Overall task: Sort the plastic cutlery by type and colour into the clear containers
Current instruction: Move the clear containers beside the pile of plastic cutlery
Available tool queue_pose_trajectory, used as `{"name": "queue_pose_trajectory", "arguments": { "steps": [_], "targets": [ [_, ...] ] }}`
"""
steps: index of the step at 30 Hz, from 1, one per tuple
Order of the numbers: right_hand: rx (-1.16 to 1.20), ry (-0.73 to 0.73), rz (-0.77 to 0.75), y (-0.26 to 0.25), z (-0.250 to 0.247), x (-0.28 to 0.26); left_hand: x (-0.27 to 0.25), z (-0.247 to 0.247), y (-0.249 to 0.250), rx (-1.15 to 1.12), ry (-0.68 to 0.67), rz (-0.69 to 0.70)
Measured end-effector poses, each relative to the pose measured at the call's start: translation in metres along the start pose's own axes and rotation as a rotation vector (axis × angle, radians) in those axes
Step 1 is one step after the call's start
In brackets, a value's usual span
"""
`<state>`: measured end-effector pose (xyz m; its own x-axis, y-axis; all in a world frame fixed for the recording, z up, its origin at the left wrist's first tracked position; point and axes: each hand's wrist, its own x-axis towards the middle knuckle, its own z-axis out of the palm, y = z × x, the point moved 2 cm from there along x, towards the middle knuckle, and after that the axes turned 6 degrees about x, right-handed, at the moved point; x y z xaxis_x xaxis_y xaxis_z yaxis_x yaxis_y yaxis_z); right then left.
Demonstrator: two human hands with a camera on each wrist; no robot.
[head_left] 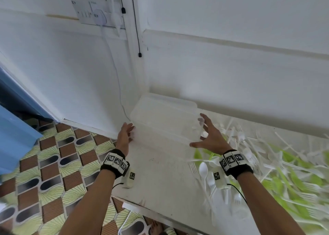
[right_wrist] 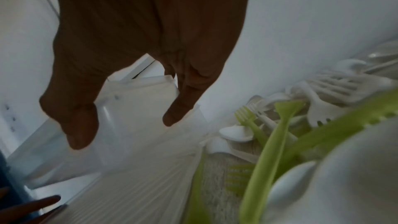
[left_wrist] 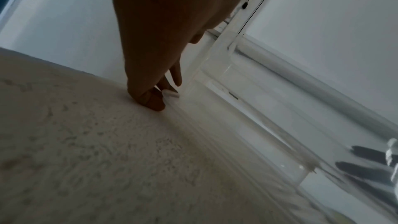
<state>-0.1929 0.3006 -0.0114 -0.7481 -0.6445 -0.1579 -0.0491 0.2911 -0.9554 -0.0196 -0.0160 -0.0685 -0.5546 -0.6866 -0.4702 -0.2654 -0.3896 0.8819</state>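
A stack of clear plastic containers stands in the table's back left corner, against the wall. My left hand lies against its left end with fingers extended; in the left wrist view my left hand's fingertips touch the containers' lower corner. My right hand is spread wide at the right end, thumb toward the front. From the right wrist, that hand hangs over the containers, contact unclear. A pile of white and green cutlery covers the table's right side, with a green piece in the right wrist view.
The white table ends just left of my left hand, with a patterned floor below. A wall socket with a white cable hangs above the corner. A blue surface stands at far left.
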Motion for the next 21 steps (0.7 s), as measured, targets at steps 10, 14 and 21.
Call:
{"name": "queue_pose_trajectory", "arguments": {
  "steps": [10, 14, 21],
  "targets": [
    [-0.071, -0.114, 0.092, 0.013, 0.029, 0.001, -0.008, -0.010, 0.008, 0.035, -0.022, -0.063],
    [-0.200, -0.160, 0.087, 0.008, 0.029, 0.003, -0.004, -0.012, 0.011, 0.166, -0.034, -0.052],
    [-0.608, -0.159, 0.043, 0.003, 0.024, -0.003, 0.003, -0.016, 0.005, 0.279, 0.030, -0.013]
  ]
}}
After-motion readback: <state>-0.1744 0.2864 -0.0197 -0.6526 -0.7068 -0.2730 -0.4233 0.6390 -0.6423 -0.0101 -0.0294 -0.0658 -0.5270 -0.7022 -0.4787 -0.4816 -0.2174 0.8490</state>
